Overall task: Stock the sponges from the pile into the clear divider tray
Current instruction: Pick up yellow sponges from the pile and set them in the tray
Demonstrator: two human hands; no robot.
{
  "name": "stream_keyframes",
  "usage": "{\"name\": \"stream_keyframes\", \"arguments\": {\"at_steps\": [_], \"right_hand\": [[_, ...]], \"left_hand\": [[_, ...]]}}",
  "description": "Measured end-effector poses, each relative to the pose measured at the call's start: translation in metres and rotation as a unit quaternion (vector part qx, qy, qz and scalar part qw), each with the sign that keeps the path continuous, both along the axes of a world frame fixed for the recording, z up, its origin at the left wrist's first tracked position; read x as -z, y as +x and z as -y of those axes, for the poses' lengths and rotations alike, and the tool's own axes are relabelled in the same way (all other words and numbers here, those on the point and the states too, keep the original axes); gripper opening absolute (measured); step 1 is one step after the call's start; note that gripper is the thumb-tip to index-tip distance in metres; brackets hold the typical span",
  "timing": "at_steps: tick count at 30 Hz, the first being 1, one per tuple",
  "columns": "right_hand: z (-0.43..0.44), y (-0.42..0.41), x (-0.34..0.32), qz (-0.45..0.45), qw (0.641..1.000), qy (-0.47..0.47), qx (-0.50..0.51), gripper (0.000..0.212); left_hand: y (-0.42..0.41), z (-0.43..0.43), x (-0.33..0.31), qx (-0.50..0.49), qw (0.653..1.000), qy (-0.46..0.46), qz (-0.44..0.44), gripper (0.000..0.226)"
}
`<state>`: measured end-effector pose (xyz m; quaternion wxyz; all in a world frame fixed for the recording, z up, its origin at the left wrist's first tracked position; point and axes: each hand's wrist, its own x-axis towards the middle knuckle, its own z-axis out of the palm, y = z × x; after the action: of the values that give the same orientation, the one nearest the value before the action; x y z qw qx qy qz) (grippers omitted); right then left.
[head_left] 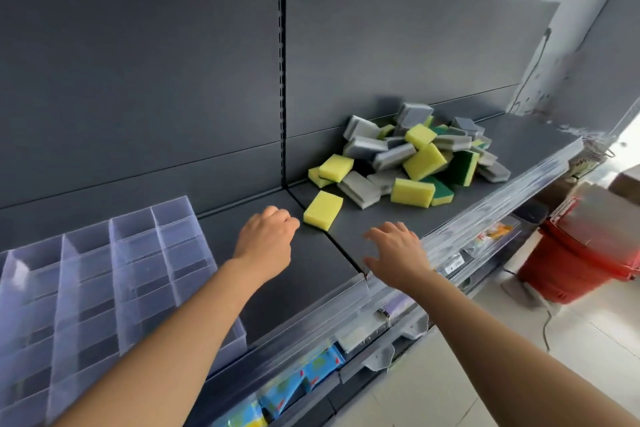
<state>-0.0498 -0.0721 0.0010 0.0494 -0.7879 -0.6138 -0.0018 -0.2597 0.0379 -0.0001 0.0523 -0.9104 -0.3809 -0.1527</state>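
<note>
Sponges (415, 152) heaped at about one o'clock on the dark shelf (304, 263), tight against the back panel, well apart from the clear divider tray (114, 274) at eight o'clock. One stray yellow sponge (323, 210) lying flat, off the pile toward the tray, nearest to both hands and so probably the easiest first pick. Tray set lengthwise along the shelf front, every visible compartment bare, ready for filling from either end.

From the head camera: left hand (266, 244) reaching forward at centre, fingers loosely curled, holding nothing, knuckles just beside the stray sponge's near corner but seemingly not touching, though the angle hides the fingertips. Right hand (398, 255) at four o'clock, spread wide, palm down, empty, hovering over the shelf's front lip as if poised for the pile. Both arms extended together, suggesting a two-handed gather. Stocking not yet begun. Red baskets (588, 253) stacked on the floor at three o'clock, out of the way.
</note>
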Motion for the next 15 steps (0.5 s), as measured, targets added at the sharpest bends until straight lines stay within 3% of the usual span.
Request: {"name": "stream_keyframes", "arguments": {"at_steps": [8,15], "right_hand": [[-0.049,0.082,0.004,0.019,0.999,0.0,0.044,0.049],[-0.096,0.132,0.012,0.047,0.996,0.028,0.067,0.05]], "left_hand": [[0.091,-0.061,0.016,-0.011,0.998,-0.06,-0.028,0.038],[0.136,-0.1,0.03,-0.047,0.969,-0.213,-0.116,0.044]]}}
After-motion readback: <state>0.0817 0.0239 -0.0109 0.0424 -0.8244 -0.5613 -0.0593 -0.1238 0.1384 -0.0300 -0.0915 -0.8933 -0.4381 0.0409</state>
